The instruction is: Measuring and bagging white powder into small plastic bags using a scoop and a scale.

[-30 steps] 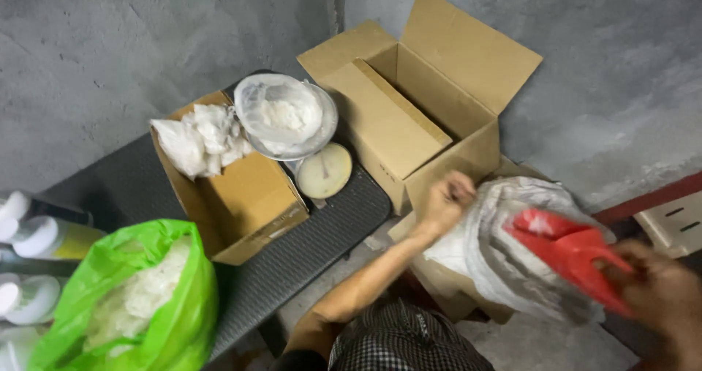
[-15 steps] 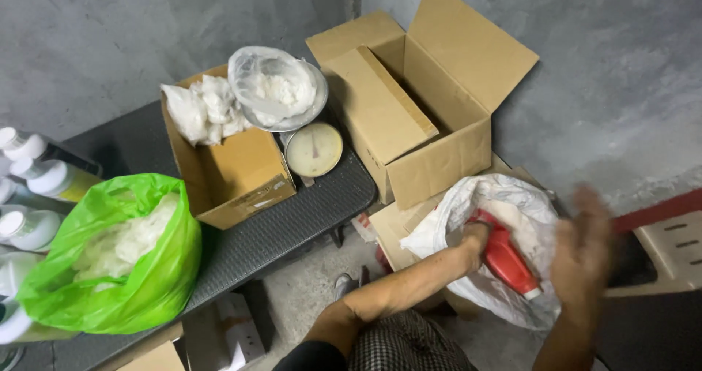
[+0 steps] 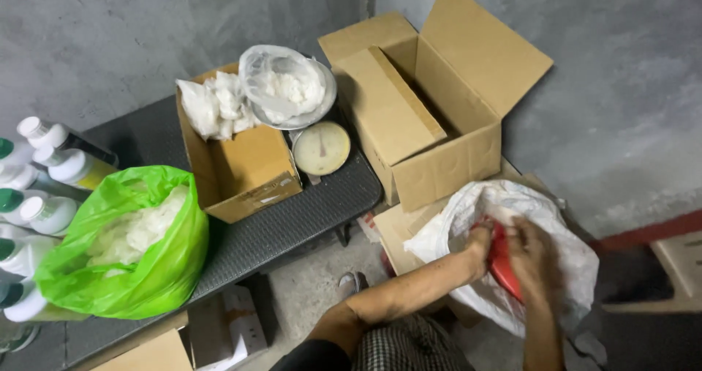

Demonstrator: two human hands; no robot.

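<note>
A white woven sack [image 3: 468, 214] stands open on a flat cardboard box [image 3: 395, 228] at the lower right. Inside its mouth is a red plastic scoop [image 3: 503, 265]. My left hand [image 3: 479, 243] reaches into the sack and presses on the scoop's left edge, with its fingers hidden inside. My right hand [image 3: 534, 257] lies over the scoop from the right, fingers curled around it. Both hands are low in the sack's mouth.
A black table [image 3: 307, 210] holds a green bag of white flakes [image 3: 146, 268], a small cardboard box [image 3: 241, 166] of white packets, a dial scale [image 3: 320, 148] bearing a bag-lined bowl [image 3: 289, 85], and a large open carton [image 3: 431, 100]. White bottles [image 3: 44, 188] line the left edge. Grey walls stand close behind.
My right hand came down from a raised, blurred position onto the red scoop. My left hand stayed in the sack's mouth. The view shifted slightly to the right.
</note>
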